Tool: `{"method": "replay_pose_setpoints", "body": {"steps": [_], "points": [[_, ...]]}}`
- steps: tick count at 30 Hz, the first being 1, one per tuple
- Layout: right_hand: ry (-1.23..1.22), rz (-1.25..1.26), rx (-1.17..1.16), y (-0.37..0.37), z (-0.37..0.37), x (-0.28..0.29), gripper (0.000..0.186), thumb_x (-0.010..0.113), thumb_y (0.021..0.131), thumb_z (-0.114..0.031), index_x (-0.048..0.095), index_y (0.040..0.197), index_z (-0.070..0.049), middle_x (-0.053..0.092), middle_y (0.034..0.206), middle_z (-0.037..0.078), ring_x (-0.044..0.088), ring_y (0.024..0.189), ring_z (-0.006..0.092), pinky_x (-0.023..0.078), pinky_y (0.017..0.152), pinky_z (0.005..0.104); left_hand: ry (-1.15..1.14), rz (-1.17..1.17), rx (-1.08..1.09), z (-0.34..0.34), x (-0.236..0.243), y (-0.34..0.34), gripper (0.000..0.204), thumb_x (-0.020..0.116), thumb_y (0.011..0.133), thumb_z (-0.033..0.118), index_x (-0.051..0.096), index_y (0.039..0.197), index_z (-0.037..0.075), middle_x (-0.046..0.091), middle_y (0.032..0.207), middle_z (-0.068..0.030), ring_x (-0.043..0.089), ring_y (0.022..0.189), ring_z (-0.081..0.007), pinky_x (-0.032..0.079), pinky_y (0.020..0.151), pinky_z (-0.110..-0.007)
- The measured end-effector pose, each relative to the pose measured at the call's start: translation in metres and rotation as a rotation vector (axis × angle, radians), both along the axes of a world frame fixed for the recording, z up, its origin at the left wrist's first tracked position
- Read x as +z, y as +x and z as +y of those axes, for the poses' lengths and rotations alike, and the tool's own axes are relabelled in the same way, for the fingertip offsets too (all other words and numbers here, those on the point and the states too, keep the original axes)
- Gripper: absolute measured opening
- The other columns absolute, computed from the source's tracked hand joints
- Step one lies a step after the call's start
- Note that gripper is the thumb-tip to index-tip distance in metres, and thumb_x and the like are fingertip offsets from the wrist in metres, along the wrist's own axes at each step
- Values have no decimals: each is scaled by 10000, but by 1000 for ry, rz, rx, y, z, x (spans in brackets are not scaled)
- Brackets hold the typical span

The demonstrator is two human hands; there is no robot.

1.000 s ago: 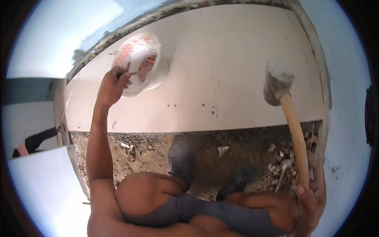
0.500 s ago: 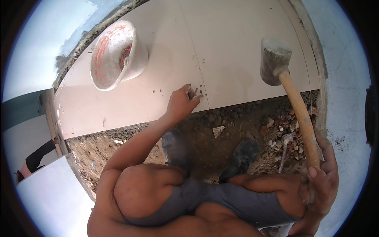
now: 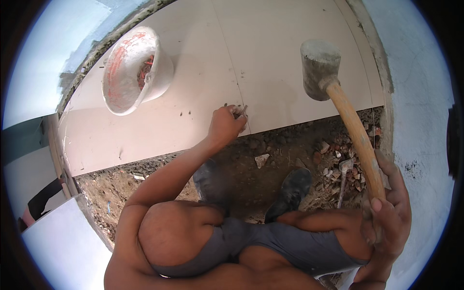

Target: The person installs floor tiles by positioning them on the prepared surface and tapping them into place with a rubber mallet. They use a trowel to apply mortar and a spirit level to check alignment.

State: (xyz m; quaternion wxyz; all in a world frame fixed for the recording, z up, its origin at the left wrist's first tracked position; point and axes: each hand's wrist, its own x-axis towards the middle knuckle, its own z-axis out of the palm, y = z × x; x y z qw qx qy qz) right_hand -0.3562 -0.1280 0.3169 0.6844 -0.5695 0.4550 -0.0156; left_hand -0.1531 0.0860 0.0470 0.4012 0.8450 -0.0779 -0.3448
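My left hand (image 3: 228, 123) is closed on small dark pieces (image 3: 241, 111), too small to make out clearly, at the seam between two large beige tiles (image 3: 290, 24). My right hand (image 3: 389, 210) grips the long wooden handle (image 3: 353, 130) of a rubber mallet, its grey, worn head (image 3: 319, 67) raised over the right-hand tile. Left of my left hand, a white bucket (image 3: 116, 92) streaked with red stands on the tiles, small red pieces inside it.
Dirt and rubble (image 3: 263, 145) border the tiles' near edge, around my boots (image 3: 290, 193). A metal tool (image 3: 344, 176) lies in the rubble. Pale blue walls (image 3: 415, 121) flank both sides. Another person's dark-clothed limb (image 3: 41, 203) shows at the far left, beside a low wall.
My left hand has moved from inside the bucket down and right to the tile seam, carrying small pieces. The mallet head sits slightly higher and further left in the view.
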Motion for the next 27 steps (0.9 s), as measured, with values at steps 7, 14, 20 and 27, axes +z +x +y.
{"method": "replay_pose_setpoints", "body": {"steps": [7, 14, 20, 27], "points": [[23, -1, 5, 7, -2, -1, 794, 646, 796, -168, 282, 1439, 124, 558, 702, 87, 422, 368, 29, 310, 293, 158, 65, 42, -6, -3, 6, 8, 178, 643, 828, 130, 689, 835, -41, 691, 636, -128, 692, 558, -189, 553, 586, -300], [66, -29, 29, 6, -2, -3, 787, 647, 800, -134, 269, 1440, 124, 593, 734, 117, 450, 377, 43, 329, 295, 159, 15, 203, 51, 6, -7, 8, 196, 642, 811, 132, 685, 747, -48, 688, 628, -132, 701, 575, -190, 561, 575, -316], [48, -81, -38, 8, -6, 6, 712, 610, 807, -73, 311, 1405, 173, 627, 1023, 242, 574, 612, 91, 448, 549, 202, 47, 48, -31, 3, -30, 8, 232, 647, 800, 151, 668, 705, -59, 650, 588, -114, 656, 541, -184, 523, 535, -328], [-523, 351, 365, -47, -62, -16, 554, 672, 878, -194, 517, 1367, 15, 630, 1015, 110, 565, 878, 161, 455, 812, 293, 27, 85, 27, -4, -15, 14, 195, 645, 801, 119, 640, 753, -70, 622, 622, -105, 614, 508, -163, 491, 487, -310]]}}
